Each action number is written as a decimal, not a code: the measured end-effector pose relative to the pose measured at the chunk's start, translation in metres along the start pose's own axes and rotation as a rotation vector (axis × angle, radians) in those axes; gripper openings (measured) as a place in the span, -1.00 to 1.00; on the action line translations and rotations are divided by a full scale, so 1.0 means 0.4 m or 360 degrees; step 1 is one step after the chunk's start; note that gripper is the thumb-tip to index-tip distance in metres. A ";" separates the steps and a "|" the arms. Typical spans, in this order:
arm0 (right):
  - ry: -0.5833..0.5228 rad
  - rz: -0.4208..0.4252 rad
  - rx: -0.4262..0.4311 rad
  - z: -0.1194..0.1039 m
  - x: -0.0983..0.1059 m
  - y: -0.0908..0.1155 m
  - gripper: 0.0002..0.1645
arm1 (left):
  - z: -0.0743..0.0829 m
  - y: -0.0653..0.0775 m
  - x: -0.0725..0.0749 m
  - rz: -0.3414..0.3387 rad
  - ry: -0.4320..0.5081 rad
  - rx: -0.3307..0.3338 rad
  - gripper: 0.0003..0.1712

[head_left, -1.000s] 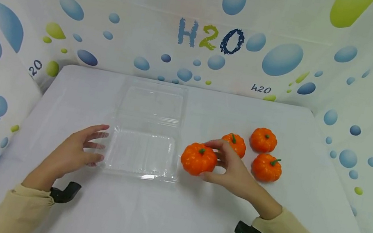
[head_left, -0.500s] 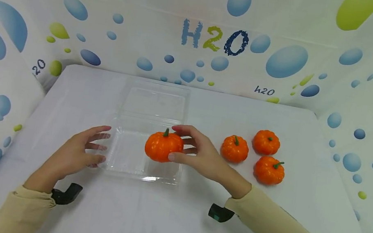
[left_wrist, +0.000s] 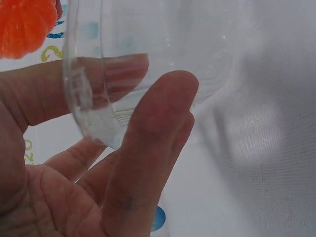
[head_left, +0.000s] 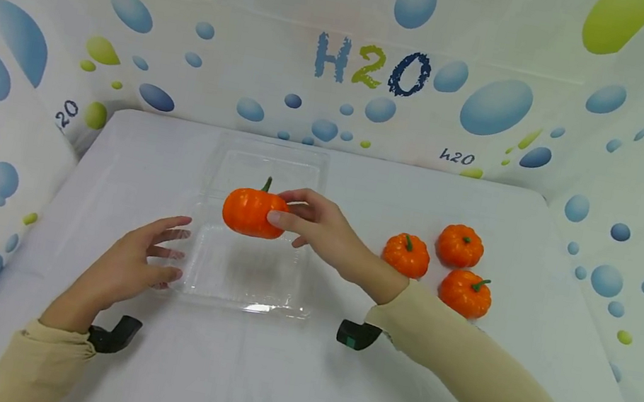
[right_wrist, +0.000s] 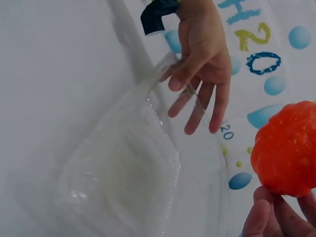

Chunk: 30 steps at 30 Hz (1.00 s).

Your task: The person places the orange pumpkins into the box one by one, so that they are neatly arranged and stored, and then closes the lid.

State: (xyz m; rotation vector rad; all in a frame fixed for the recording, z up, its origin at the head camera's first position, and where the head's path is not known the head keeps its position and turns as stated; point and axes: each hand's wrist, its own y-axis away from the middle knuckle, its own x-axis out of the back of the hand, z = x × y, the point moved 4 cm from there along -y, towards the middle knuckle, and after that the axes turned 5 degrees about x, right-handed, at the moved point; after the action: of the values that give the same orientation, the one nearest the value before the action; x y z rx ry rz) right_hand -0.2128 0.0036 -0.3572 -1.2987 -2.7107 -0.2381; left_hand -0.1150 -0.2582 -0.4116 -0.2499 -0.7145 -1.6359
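Note:
In the head view my right hand (head_left: 325, 234) grips a small orange pumpkin (head_left: 252, 212) between thumb and fingers. The pumpkin is raised over the clear plastic clamshell box (head_left: 245, 288), its green stem pointing up and its shadow on the box's near half. The box lies unfolded on the white table, lid to the back. My left hand (head_left: 139, 262) is at the box's left edge, fingers spread and fairly straight. Through the clear wall in the left wrist view, a finger (left_wrist: 126, 76) shows behind the plastic; how firmly the hand touches is unclear.
Three more orange pumpkins stand to the right: one nearer the box (head_left: 406, 255), one at the back (head_left: 460, 245) and one in front (head_left: 465, 294). A patterned curtain (head_left: 247, 37) encloses the white table (head_left: 240, 373) at the back and sides.
My right hand has carried the pumpkin leftward from beside the box to above it, then farther back and apparently higher. The left hand has stayed at the box's edge.

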 end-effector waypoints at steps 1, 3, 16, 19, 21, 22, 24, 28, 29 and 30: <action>0.0013 -0.0008 -0.0030 0.001 -0.005 -0.010 -0.45 | 0.000 0.000 0.000 -0.0002 -0.0004 0.0007 -0.02; 0.0028 -0.0038 -0.0089 0.001 -0.018 -0.026 -0.42 | -0.001 0.001 0.000 -0.0008 -0.0005 0.0015 -0.02; 0.0101 -0.0220 -0.0334 0.051 -0.077 -0.078 -0.36 | 0.007 0.007 -0.001 -0.0023 0.0007 0.0042 -0.02; 0.0168 -0.0217 -0.0343 0.063 -0.080 -0.082 -0.34 | 0.007 0.009 -0.001 -0.0024 0.0014 0.0029 -0.03; 0.0219 -0.0208 -0.0352 0.069 -0.083 -0.084 -0.32 | 0.006 0.010 -0.002 -0.0024 0.0019 0.0029 -0.03; 0.0254 -0.0203 -0.0354 0.073 -0.084 -0.085 -0.32 | 0.005 0.010 -0.002 -0.0025 0.0023 0.0030 -0.03; 0.0321 -0.0193 -0.0360 0.079 -0.087 -0.089 -0.32 | 0.005 0.010 -0.003 -0.0027 0.0034 0.0030 -0.04; 0.0440 -0.0183 -0.0370 0.086 -0.095 -0.093 -0.33 | 0.005 0.012 -0.003 -0.0031 0.0044 0.0030 -0.06; 0.0472 -0.0183 -0.0372 0.087 -0.097 -0.094 -0.34 | 0.006 0.013 -0.003 -0.0032 0.0044 0.0030 -0.06; 0.0507 -0.0184 -0.0370 0.087 -0.099 -0.095 -0.35 | 0.006 0.014 -0.003 -0.0030 0.0040 0.0030 -0.06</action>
State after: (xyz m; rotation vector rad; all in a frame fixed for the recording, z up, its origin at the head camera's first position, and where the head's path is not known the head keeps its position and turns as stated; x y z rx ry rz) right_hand -0.2193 -0.0432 -0.4016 -1.0468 -2.5401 -0.7250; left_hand -0.1100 -0.2562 -0.4087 -0.2090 -0.7148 -1.6465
